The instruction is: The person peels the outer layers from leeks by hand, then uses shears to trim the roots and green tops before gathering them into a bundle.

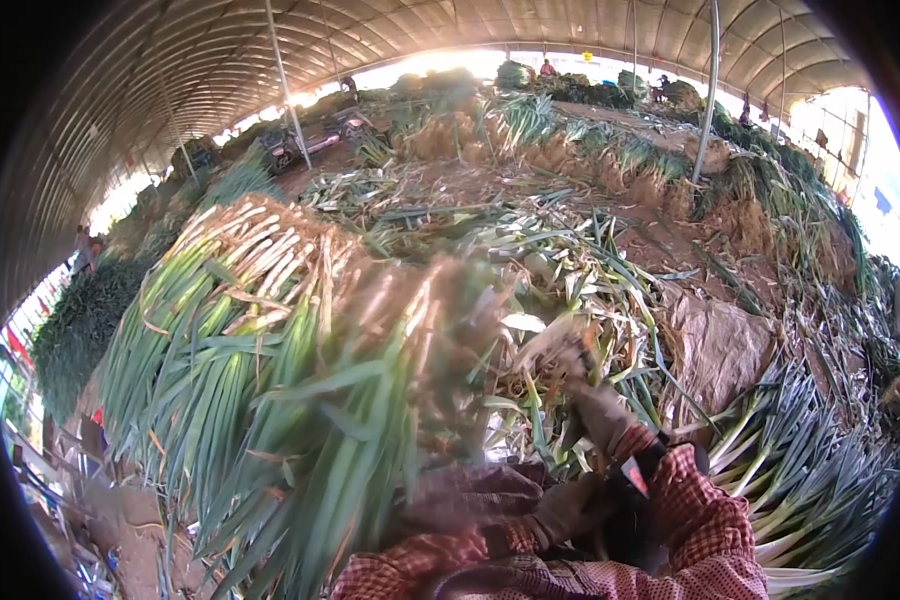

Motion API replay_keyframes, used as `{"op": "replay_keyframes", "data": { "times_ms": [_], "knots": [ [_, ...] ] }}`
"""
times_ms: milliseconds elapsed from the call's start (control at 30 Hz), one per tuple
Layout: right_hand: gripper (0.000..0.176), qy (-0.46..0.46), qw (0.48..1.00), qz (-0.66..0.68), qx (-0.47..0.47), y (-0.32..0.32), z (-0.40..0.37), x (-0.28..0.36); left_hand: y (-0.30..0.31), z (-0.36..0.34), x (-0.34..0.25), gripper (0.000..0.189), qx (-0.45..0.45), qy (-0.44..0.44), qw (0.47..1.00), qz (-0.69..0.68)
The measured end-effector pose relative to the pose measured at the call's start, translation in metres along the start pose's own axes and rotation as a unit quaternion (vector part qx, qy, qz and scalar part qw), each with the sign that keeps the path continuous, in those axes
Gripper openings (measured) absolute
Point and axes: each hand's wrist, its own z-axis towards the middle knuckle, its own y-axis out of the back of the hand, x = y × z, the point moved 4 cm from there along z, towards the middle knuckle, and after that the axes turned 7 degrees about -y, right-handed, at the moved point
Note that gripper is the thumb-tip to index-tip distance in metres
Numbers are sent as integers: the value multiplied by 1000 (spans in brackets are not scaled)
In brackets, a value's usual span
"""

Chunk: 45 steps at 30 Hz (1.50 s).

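Note:
My right hand [598, 405], in a brown glove with a red checked sleeve, is closed around pale leek stalks [555, 345] that rise up and to the left. A bundle of leeks [410, 340] right in front of me is blurred by motion. My left hand [567, 508], also gloved, is curled low down beside my right wrist. It lies against a dark object with a red and white patch [633, 475]. What it grips is hidden.
A large stack of long green leeks [220, 340] lies to the left, white ends away from me. More leeks [820, 480] lie at the right. Brown sacking [720, 345], trimmed leaves and soil cover the ground. Metal poles [708, 90] hold up the arched tunnel roof, and people work far off.

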Motion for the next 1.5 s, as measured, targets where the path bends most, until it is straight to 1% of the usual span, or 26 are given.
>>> {"op": "replay_keyframes", "data": {
  "times_ms": [33, 67, 100, 167, 233, 300, 367, 433, 500, 567, 600, 633, 700, 733, 833, 900, 967, 1000, 1067, 1133, 1233, 1300, 1333, 1367, 1433, 1500],
  "knots": [
    [37, 105, 990, 77, 57, 3, -10, 19, -2, -4, -11, 51, 42, -22, 999, 11],
    [38, 55, 994, 93, 18, 2, -34, 43, -1, -3, -5, 48, 30, -36, 998, 44],
    [40, 68, 980, 137, 129, 7, -55, 56, 0, 3, 12, 45, 20, -51, 996, 77],
    [37, 90, 966, 109, 215, 17, -68, 53, -8, 1, 37, 40, 12, -73, 987, 140],
    [27, 25, 949, 177, 258, 23, -63, 25, 25, -11, 23, 32, -171, -28, 984, 41],
    [34, 42, 934, 197, 295, 15, -77, 6, 38, -12, 48, 27, -272, -33, 960, -56],
    [29, 50, 899, 232, 368, -5, -82, -14, 50, -12, 41, 28, -249, -35, 942, -224],
    [25, 13, 939, 164, 303, -23, -85, -32, 64, -11, 30, 25, -284, -75, 936, -192],
    [34, 93, 966, 64, 234, -47, -88, -34, 78, -12, 27, 23, -289, -72, 943, -145],
    [45, 118, 947, 34, 296, -60, -75, -54, 87, -14, 32, 19, -260, -21, 961, -91],
    [49, 136, 954, -147, 222, -59, -71, -51, 83, -14, 45, 15, -261, -35, 927, -268],
    [53, 153, 923, -324, 144, -60, -72, -41, 82, -15, 56, 15, -297, -29, 926, -232],
    [66, 195, 906, -362, -97, -62, -93, -19, 84, -21, 70, 15, -362, -11, 919, -154],
    [84, 322, 829, -415, -193, -60, -89, -21, 79, -23, 83, 15, -317, 85, 908, -259],
    [96, 439, 734, -487, -178, -81, -65, -35, 74, -23, 92, 18, -314, 118, 933, -130],
    [88, 313, 917, -247, -15, -78, -9, -87, 95, -16, 90, 21, -203, 83, 976, 16],
    [80, 137, 980, -32, 138, -74, 28, -114, 125, -9, 90, 25, -83, 45, 983, 158],
    [74, -13, 979, -58, 194, -73, 13, -92, 150, -10, 105, 20, -145, -2, 969, 201],
    [73, 10, 976, -27, 218, -82, 2, -83, 210, -15, 159, 20, -262, 67, 917, 294],
    [76, 59, 968, -6, 242, -95, 3, -96, 234, -22, 197, 27, -152, 292, 802, 498],
    [84, 82, 959, -157, 222, -107, 24, -116, 237, -37, 210, 43, -164, 225, 725, 630],
    [89, 143, 945, -205, 212, -112, 40, -98, 241, -35, 217, 56, -100, 232, 650, 716],
    [93, 177, 947, -180, 197, -115, 52, -72, 245, -28, 220, 57, -117, 276, 668, 681],
    [96, 175, 944, -263, 98, -113, 71, -58, 248, -20, 221, 59, -131, 319, 684, 643],
    [97, 97, 980, -171, 31, -105, 112, -40, 262, 7, 193, 61, -77, 431, 743, 506],
    [91, 142, 974, -164, 63, -99, 93, -19, 270, 19, 166, 65, -8, 479, 779, 405]
  ]
}}
